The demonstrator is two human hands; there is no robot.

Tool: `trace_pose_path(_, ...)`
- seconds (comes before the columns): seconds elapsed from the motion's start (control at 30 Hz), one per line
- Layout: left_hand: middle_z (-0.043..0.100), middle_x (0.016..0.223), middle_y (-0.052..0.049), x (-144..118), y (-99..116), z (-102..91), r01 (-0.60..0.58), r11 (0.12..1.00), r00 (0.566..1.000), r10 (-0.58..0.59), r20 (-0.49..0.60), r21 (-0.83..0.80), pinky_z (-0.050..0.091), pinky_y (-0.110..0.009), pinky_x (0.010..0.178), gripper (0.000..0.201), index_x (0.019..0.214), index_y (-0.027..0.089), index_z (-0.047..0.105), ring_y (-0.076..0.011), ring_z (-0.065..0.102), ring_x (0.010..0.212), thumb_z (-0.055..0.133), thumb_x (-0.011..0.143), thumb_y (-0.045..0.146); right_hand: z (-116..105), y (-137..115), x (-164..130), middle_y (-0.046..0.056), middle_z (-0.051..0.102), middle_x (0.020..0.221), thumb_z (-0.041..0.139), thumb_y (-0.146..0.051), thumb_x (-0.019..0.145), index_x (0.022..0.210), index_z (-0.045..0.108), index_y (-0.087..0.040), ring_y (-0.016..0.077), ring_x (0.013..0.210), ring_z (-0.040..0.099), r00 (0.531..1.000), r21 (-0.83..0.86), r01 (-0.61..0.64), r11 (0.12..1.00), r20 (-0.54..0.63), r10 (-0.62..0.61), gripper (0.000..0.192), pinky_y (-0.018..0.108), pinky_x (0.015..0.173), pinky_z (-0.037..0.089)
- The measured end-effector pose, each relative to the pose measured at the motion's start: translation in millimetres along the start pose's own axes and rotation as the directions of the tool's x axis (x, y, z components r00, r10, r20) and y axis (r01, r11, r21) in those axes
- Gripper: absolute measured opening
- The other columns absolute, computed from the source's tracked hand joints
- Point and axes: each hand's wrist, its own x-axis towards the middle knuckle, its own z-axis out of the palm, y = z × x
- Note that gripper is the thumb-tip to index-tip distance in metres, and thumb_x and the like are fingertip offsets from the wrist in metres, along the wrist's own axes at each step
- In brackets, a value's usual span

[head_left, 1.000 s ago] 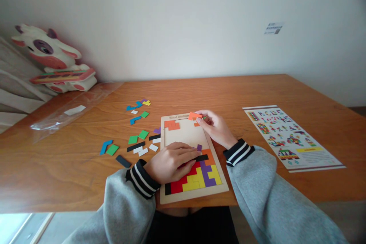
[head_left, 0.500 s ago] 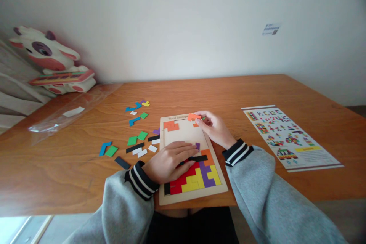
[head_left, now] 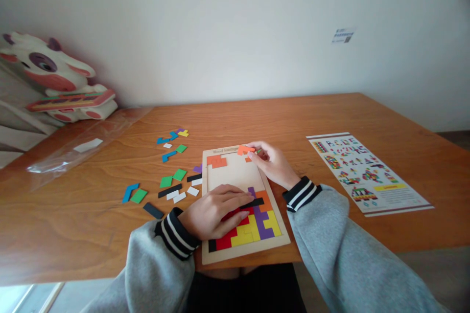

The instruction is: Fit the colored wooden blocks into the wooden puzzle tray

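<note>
The wooden puzzle board [head_left: 287, 239] lies in front of me, its lower part filled with red, yellow, purple and orange pieces. My right hand [head_left: 273, 161] is at the board's upper right corner, pinching an orange puzzle piece [head_left: 245, 150] over the top rim. More orange pieces [head_left: 216, 161] sit in the upper left corner of the board. My left hand [head_left: 216, 210] reaches over the lower left part, fingers curled around one end of a black bar piece [head_left: 254, 203]. That bar overlaps purple and orange pieces; its other end is hidden by my fingers.
Loose green, white, black, blue and purple pieces [head_left: 166, 182] lie left of the board. A printed pattern sheet [head_left: 367, 176] is on the right. At the far left are a clear plastic bag [head_left: 73, 156] and a toy cow with a keyboard [head_left: 66, 78], near the wall.
The view has shifted slightly. My left fingers have drawn back a little toward me, showing more of a purple piece. The right hand still has the orange piece at the top rim.
</note>
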Motion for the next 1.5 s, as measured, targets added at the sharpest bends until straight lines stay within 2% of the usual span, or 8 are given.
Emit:
trace_pose_path(0.17, 0.071, 0.118, -0.011, -0.6, -0.3, 0.0, -0.012, 0.999, 1.000, 0.012, -0.004, -0.033, 0.059, -0.034, 0.095, 0.037, 0.134, 0.016, 0.056, -0.0200, 0.066, 0.109, 0.052, 0.097, 0.018, -3.2, 0.5, 1.1, 0.007, 0.074, 0.104, 0.061, -0.035, 0.090, 0.110, 0.067, -0.020, 0.0178, 0.084, 0.067, 0.999, -0.001, -0.008, 1.000, 0.036, 0.008, 0.026, 0.033, 0.074, 0.052)
trace_pose_path(0.33, 0.074, 0.113, -0.008, -1.2, -1.5, 0.5, -0.048, 0.996, 0.995, 0.054, -0.078, 0.077, 0.058, -0.036, 0.092, 0.028, 0.122, 0.017, 0.063, -0.0198, 0.066, 0.102, 0.055, 0.094, 0.015, -24.1, -2.5, -0.5, 0.006, 0.074, 0.094, 0.064, -0.039, 0.088, 0.104, 0.070, -0.017, 0.0165, 0.078, 0.066, 0.961, -0.083, -0.038, 0.996, 0.269, 0.059, 0.027, 0.030, 0.069, 0.050)
trace_pose_path(0.53, 0.073, 0.116, -0.007, -3.6, -0.8, 1.9, -0.069, 0.989, 0.995, 0.077, -0.057, 0.134, 0.055, -0.037, 0.094, 0.025, 0.116, 0.019, 0.066, -0.0218, 0.063, 0.105, 0.062, 0.092, 0.021, -30.8, -5.8, -7.1, 0.004, 0.074, 0.082, 0.069, -0.042, 0.085, 0.094, 0.073, -0.016, 0.0147, 0.070, 0.063, 0.901, -0.109, -0.065, 0.992, 0.421, 0.106, 0.028, 0.027, 0.063, 0.047)
trace_pose_path(0.8, 0.073, 0.115, -0.008, -4.4, -1.0, 2.3, -0.061, 0.989, 0.998, 0.065, -0.024, 0.136, 0.053, -0.036, 0.094, 0.024, 0.115, 0.019, 0.066, -0.0210, 0.063, 0.104, 0.061, 0.092, 0.023, -25.4, -0.6, -5.7, 0.005, 0.069, 0.081, 0.068, -0.053, 0.086, 0.088, 0.078, -0.018, 0.0142, 0.068, 0.057, 0.869, -0.256, 0.204, 0.945, 0.491, -0.055, 0.036, 0.027, 0.061, 0.042)
trace_pose_path(1.13, 0.073, 0.115, -0.008, -2.2, -0.1, 1.5, -0.047, 0.990, 0.999, 0.050, -0.015, 0.132, 0.054, -0.036, 0.096, 0.019, 0.108, 0.019, 0.069, -0.0213, 0.064, 0.107, 0.060, 0.093, 0.024, -27.9, -1.3, -5.4, 0.005, 0.075, 0.086, 0.062, -0.049, 0.092, 0.089, 0.080, -0.022, 0.0168, 0.079, 0.064, 0.793, -0.241, 0.334, 0.911, 0.594, -0.134, 0.032, 0.032, 0.076, 0.047)
trace_pose_path(1.3, 0.074, 0.114, -0.007, -2.4, -0.4, 1.2, -0.060, 0.988, 0.998, 0.065, -0.027, 0.142, 0.054, -0.035, 0.094, 0.019, 0.109, 0.019, 0.069, -0.0203, 0.065, 0.106, 0.059, 0.093, 0.023, -25.5, -5.8, -6.4, 0.004, 0.074, 0.084, 0.059, -0.049, 0.094, 0.085, 0.078, -0.021, 0.0170, 0.079, 0.065, 0.831, -0.235, 0.296, 0.926, 0.540, -0.129, 0.035, 0.032, 0.075, 0.048)
trace_pose_path(1.43, 0.076, 0.108, -0.006, -1.9, 1.9, 1.5, -0.056, 0.986, 0.992, 0.073, -0.102, 0.158, 0.055, -0.035, 0.090, 0.018, 0.109, 0.020, 0.068, -0.0197, 0.066, 0.099, 0.061, 0.093, 0.022, -27.5, -1.9, -3.6, 0.006, 0.071, 0.086, 0.054, -0.041, 0.097, 0.091, 0.074, -0.019, 0.0175, 0.078, 0.064, 0.964, -0.315, 0.202, 0.928, 0.231, -0.131, 0.030, 0.032, 0.072, 0.049)
trace_pose_path(1.5, 0.077, 0.105, -0.006, -2.2, 3.6, 0.1, -0.055, 0.984, 0.986, 0.080, -0.144, 0.168, 0.055, -0.035, 0.087, 0.018, 0.109, 0.020, 0.067, -0.0194, 0.067, 0.096, 0.061, 0.093, 0.022, -30.4, 5.8, -1.1, 0.007, 0.071, 0.093, 0.055, -0.035, 0.096, 0.098, 0.072, -0.018, 0.0193, 0.082, 0.065, 0.987, -0.370, 0.160, 0.915, 0.085, -0.138, 0.024, 0.034, 0.075, 0.051)
